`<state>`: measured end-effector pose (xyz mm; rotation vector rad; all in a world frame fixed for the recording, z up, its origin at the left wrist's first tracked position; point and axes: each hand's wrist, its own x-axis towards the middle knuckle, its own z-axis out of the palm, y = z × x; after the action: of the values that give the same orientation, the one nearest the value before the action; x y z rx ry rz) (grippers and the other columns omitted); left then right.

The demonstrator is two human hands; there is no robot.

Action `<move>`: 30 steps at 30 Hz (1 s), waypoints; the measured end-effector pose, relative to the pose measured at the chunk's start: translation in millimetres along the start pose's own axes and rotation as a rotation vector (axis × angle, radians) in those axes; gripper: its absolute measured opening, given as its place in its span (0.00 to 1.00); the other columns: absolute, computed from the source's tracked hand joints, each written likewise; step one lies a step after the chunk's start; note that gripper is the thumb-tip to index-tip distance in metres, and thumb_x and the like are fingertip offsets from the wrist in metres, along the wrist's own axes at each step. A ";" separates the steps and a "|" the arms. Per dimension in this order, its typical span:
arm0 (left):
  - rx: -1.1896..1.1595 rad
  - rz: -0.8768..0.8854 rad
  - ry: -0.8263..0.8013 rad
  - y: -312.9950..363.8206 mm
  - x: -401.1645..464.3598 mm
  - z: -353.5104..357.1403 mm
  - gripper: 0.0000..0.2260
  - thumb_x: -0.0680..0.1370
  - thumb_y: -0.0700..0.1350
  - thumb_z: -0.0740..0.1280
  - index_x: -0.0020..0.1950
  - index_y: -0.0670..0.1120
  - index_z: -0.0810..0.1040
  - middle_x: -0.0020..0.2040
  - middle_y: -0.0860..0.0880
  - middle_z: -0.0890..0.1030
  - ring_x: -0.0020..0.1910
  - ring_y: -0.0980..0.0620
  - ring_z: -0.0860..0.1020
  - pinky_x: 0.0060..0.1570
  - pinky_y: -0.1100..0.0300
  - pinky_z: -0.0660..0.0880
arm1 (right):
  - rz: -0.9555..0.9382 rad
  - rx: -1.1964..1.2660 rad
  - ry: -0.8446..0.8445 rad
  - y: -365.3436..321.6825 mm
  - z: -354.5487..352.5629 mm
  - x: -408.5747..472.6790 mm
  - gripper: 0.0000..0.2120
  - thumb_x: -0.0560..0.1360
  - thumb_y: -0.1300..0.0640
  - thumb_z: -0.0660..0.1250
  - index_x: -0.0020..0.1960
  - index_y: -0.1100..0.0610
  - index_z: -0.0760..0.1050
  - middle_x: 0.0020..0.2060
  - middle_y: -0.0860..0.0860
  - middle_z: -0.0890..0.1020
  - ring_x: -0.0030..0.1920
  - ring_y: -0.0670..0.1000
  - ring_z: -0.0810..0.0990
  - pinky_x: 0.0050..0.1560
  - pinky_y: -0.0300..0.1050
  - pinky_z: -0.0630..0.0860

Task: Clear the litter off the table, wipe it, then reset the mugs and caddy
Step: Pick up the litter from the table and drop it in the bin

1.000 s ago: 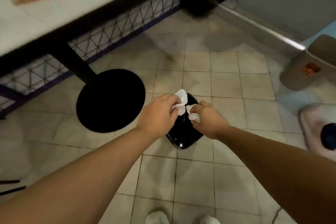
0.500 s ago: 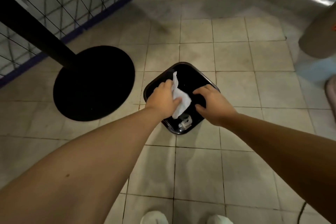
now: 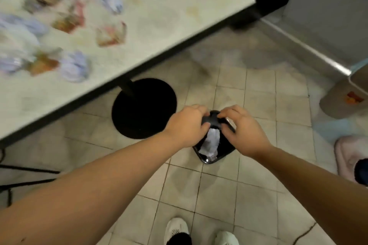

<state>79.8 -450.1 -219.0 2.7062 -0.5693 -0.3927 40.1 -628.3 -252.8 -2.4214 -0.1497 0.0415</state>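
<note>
A small black bin (image 3: 224, 154) stands on the tiled floor with crumpled white tissue (image 3: 212, 141) lying inside it. My left hand (image 3: 187, 123) and my right hand (image 3: 244, 129) are both closed on the bin's far rim, close together, with no tissue in them. At the upper left the pale table (image 3: 169, 12) carries several blurred pieces of litter, among them crumpled white paper (image 3: 74, 66) and orange-red wrappers (image 3: 111, 35). No mugs or caddy can be made out.
The table's black round base (image 3: 144, 107) sits just left of the bin. A grey bin (image 3: 346, 97) and a pink slipper (image 3: 348, 157) are at the right. Black chair legs (image 3: 22, 169) show at the left edge. My white shoes (image 3: 177, 228) are below.
Both hands have let go of the tissues, which now lie in the bin, and have closed on its far rim. The view has lifted, so the littered tabletop shows.
</note>
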 end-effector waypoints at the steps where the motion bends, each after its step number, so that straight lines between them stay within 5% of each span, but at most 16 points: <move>1: -0.006 0.003 -0.003 7.9 -10.0 -23.6 0.16 0.77 0.51 0.65 0.63 0.50 0.74 0.61 0.51 0.76 0.60 0.49 0.74 0.57 0.51 0.74 | -0.039 -0.004 0.006 -18.6 -17.8 1.4 0.12 0.74 0.61 0.67 0.56 0.52 0.77 0.54 0.46 0.76 0.54 0.47 0.75 0.51 0.43 0.74; 8: 0.006 -0.109 0.055 12.8 -81.0 -174.9 0.19 0.77 0.52 0.65 0.67 0.48 0.70 0.62 0.47 0.71 0.61 0.47 0.71 0.59 0.51 0.71 | -0.232 0.044 -0.041 -140.8 -102.5 23.9 0.11 0.75 0.60 0.66 0.57 0.51 0.77 0.52 0.42 0.74 0.53 0.44 0.75 0.54 0.39 0.71; 15: -0.029 -0.294 0.243 -52.1 -155.3 -284.0 0.19 0.77 0.51 0.67 0.66 0.47 0.72 0.62 0.47 0.72 0.61 0.48 0.71 0.53 0.61 0.65 | -0.347 0.090 -0.124 -260.4 -104.5 64.6 0.10 0.76 0.58 0.65 0.56 0.49 0.76 0.53 0.43 0.76 0.56 0.45 0.74 0.56 0.39 0.71; 23: -0.123 -0.541 0.354 -178.7 -209.7 -289.3 0.21 0.76 0.50 0.68 0.67 0.47 0.71 0.67 0.47 0.69 0.65 0.46 0.69 0.61 0.56 0.67 | -0.431 -0.274 -0.367 -348.1 -34.5 107.5 0.20 0.76 0.52 0.64 0.67 0.51 0.70 0.65 0.50 0.70 0.63 0.53 0.68 0.56 0.46 0.70; 30: -0.117 -0.390 0.340 -238.0 -177.2 -296.7 0.25 0.74 0.49 0.70 0.69 0.44 0.70 0.65 0.43 0.70 0.64 0.43 0.69 0.60 0.56 0.66 | -0.235 -0.446 -0.458 -349.5 5.9 135.1 0.24 0.74 0.52 0.65 0.69 0.52 0.67 0.65 0.52 0.68 0.64 0.55 0.64 0.56 0.50 0.73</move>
<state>102.5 -87.5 -9.0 2.6767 0.0757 -0.0500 139.9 -346.8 -26.5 -2.7777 -0.7161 0.5039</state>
